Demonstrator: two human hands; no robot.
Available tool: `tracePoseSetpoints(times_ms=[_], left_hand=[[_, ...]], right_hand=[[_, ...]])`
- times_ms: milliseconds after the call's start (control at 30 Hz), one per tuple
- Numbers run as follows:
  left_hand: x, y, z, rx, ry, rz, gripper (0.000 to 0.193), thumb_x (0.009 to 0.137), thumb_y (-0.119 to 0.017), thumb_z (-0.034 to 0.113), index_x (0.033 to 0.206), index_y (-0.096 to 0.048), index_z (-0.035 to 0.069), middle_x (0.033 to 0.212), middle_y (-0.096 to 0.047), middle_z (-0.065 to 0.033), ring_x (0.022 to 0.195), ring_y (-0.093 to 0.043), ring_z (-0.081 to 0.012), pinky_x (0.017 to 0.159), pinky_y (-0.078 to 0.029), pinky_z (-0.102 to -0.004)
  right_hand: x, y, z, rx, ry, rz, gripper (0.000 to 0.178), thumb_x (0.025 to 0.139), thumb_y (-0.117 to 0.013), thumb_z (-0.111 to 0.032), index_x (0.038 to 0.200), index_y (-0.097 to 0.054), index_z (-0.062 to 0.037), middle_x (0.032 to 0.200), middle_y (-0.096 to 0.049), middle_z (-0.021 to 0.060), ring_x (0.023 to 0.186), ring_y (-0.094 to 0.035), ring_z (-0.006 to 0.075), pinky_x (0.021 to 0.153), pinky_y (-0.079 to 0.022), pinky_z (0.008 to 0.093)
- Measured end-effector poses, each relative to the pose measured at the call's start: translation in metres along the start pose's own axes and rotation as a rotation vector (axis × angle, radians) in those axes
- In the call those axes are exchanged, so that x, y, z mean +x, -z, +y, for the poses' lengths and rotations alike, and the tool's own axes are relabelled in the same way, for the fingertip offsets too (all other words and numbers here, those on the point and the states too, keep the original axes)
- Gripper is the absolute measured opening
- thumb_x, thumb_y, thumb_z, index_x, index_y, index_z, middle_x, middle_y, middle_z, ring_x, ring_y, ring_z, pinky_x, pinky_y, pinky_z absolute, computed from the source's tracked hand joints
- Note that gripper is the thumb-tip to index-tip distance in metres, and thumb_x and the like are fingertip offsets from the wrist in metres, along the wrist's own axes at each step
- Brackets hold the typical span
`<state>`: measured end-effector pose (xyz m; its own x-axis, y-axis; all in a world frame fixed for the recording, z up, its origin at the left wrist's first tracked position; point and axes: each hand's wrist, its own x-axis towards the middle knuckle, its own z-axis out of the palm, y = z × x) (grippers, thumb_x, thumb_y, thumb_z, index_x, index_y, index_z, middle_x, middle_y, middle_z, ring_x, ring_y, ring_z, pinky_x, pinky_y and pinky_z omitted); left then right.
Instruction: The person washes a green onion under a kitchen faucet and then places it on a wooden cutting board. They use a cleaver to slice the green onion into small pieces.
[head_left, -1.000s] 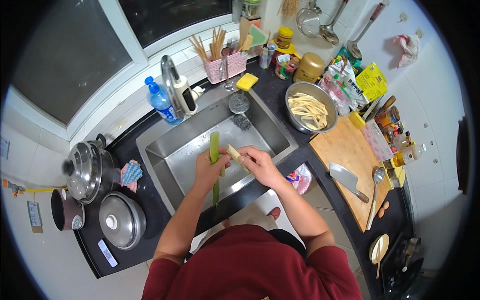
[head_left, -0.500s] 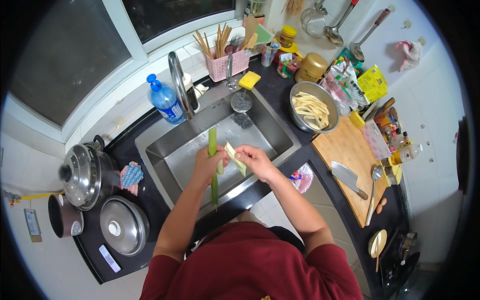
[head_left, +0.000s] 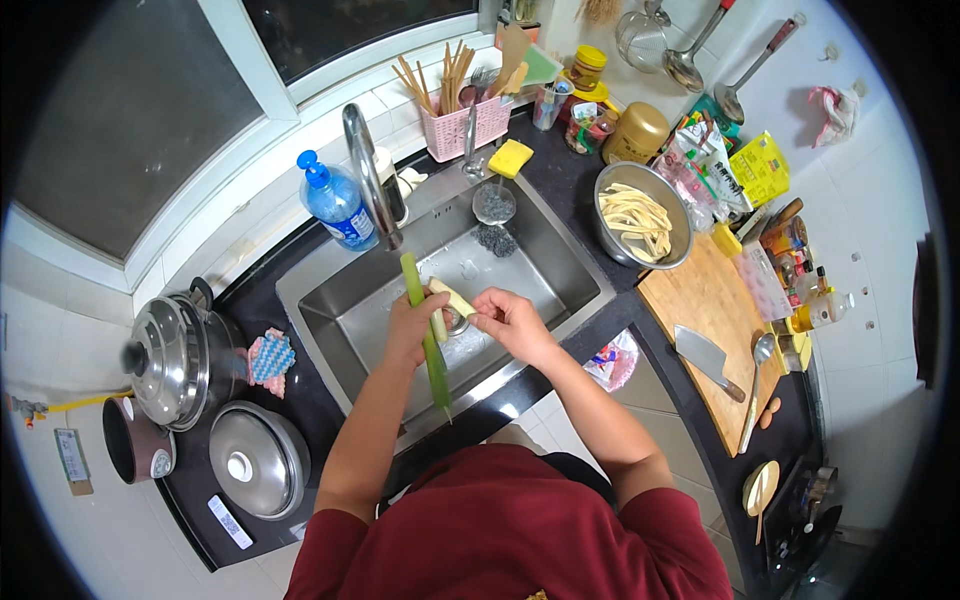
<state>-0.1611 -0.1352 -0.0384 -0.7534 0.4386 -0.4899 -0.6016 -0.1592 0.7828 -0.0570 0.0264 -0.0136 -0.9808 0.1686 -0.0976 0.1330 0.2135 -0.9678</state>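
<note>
My left hand (head_left: 408, 332) is closed round a long green stalk (head_left: 437, 372), which slants down toward the sink's front edge. A pale, slim peeled piece of vegetable (head_left: 455, 299), perhaps a water bamboo shoot, spans the gap between my hands. Its upper end rests at my left fingers; the thumb and fingers of my right hand (head_left: 515, 325) pinch its lower end. Another short pale-green length (head_left: 438, 323) shows beside the stalk in my left hand. Both hands are above the steel sink (head_left: 545, 245), with the drain partly visible beneath them.
A faucet (head_left: 372, 180) arches over the sink's back left, near a blue soap bottle (head_left: 340, 212). Strainer (head_left: 494, 204) and dark scrubber (head_left: 495, 240) lie in the sink. At right are a steel bowl of pale strips (head_left: 640, 222) and a cutting board (head_left: 690, 300) bearing a cleaver (head_left: 705, 357).
The green stalk has tilted, its lower end swinging rightward. The pale piece now lies at a slant between my hands, and the leafy flap below my right hand no longer shows.
</note>
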Motion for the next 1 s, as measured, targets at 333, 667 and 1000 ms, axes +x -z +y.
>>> tracePoseSetpoints(times_ms=[333,667,1000], left_hand=[[0.004,0.046,0.001,-0.052,-0.04,0.027,0.027,0.08,-0.074,0.01,0.099,-0.059,-0.002,0.08,-0.063,-0.0084,0.063,-0.062,-0.0149,0.057,-0.052,-0.028],[-0.003,0.069,-0.001,-0.092,-0.06,0.063,0.023,0.081,-0.072,0.01,0.097,-0.059,-0.001,0.078,-0.061,-0.007,0.062,-0.06,-0.0143,0.056,-0.051,-0.0278],[-0.006,0.06,0.005,-0.103,-0.075,0.071,0.019,0.08,-0.069,0.006,0.094,-0.058,-0.001,0.077,-0.06,-0.0069,0.058,-0.058,-0.0137,0.054,-0.049,-0.027]], right_hand=[[0.017,-0.046,-0.011,-0.727,0.379,0.025,0.007,0.082,-0.061,-0.007,0.081,-0.057,-0.0016,0.077,-0.06,0.015,0.075,-0.063,0.0333,0.066,-0.051,0.0422],[0.025,-0.059,-0.014,-0.621,0.425,-0.078,0.007,0.084,-0.061,-0.007,0.088,-0.059,-0.0012,0.08,-0.062,0.015,0.077,-0.062,0.0346,0.068,-0.05,0.042],[0.028,-0.063,-0.014,-0.781,0.412,-0.091,0.007,0.079,-0.062,-0.008,0.083,-0.062,-0.002,0.076,-0.062,0.0148,0.075,-0.063,0.0337,0.068,-0.052,0.0427]])
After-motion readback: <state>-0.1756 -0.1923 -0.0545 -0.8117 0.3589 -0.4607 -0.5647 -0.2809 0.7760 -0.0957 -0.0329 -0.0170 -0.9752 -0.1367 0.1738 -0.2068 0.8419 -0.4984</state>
